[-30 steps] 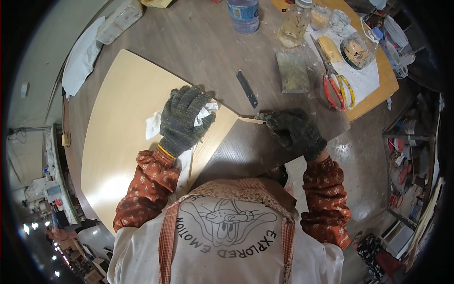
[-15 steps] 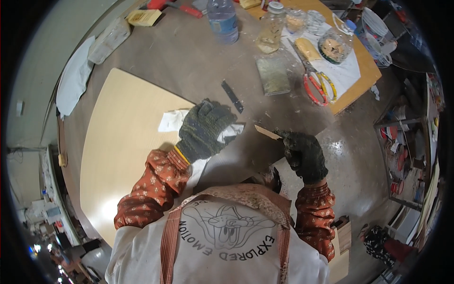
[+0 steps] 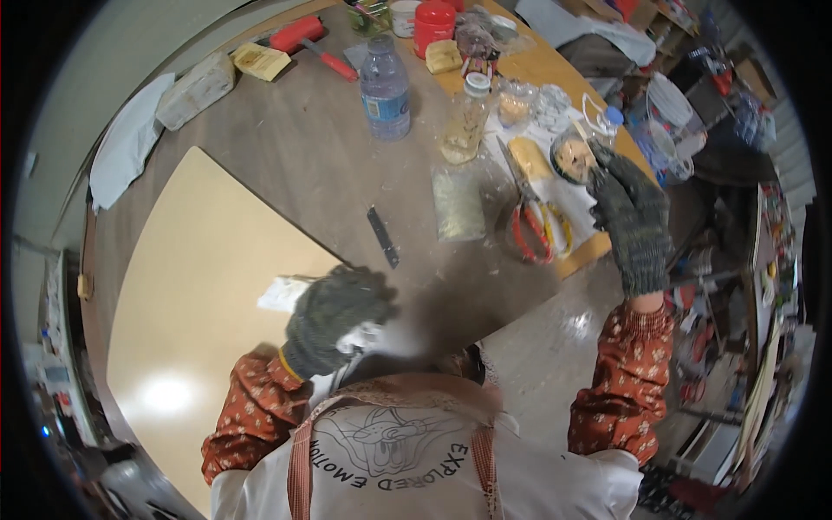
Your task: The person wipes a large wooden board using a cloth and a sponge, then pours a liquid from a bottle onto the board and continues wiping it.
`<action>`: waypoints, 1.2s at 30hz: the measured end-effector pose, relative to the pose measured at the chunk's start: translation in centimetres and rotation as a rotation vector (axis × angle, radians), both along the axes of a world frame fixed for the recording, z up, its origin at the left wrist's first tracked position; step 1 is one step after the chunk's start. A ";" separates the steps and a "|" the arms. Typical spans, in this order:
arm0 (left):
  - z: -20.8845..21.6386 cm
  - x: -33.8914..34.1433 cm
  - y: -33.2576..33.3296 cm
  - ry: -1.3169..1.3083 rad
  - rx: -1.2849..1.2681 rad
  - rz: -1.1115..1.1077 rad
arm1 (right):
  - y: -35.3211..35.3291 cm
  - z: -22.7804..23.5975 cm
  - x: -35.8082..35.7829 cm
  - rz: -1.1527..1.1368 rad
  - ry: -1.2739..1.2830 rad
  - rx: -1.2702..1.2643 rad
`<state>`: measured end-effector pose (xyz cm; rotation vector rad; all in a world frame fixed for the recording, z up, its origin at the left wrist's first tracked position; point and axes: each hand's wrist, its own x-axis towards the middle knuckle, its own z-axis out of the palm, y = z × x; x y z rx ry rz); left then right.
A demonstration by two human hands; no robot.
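My left hand (image 3: 338, 322), in a dark knitted glove, is closed on a crumpled white cloth (image 3: 360, 336) beside the pale wood-coloured panel (image 3: 204, 260). More white material (image 3: 282, 293) lies on the panel next to that hand. My right hand (image 3: 637, 217), also gloved, reaches out to the far right. Its fingers grip a thin wooden strip (image 3: 582, 132) at a round jar of tan paste (image 3: 572, 159). Whether the strip touches the paste, I cannot tell. A dark flat strip (image 3: 382, 237) lies on the brown tabletop (image 3: 321, 186).
Scissors (image 3: 530, 230) with red and yellow handles lie near a yellow block (image 3: 528, 159). Left of them are a greyish flat block (image 3: 458, 204), a glass bottle (image 3: 466, 120) and a water bottle (image 3: 385, 91). A red-handled roller (image 3: 299, 35) lies at the far edge.
My right hand has gone from near my body to the jar at the far right, carrying the wooden strip. My left hand keeps the white cloth. The view has shifted.
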<state>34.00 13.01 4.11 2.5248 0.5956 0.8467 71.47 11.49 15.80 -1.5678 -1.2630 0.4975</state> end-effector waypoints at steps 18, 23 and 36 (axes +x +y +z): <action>-2.7 -0.9 -8.5 -0.300 -0.001 1.661 | 24.9 1.6 9.9 0.465 -1.503 -0.136; -3.2 -1.5 -8.9 -0.144 0.112 1.702 | 16.0 -2.2 5.7 0.946 -1.478 0.056; -3.0 -1.4 -7.7 0.191 0.253 1.799 | 15.8 -11.2 6.9 0.694 -1.232 -0.077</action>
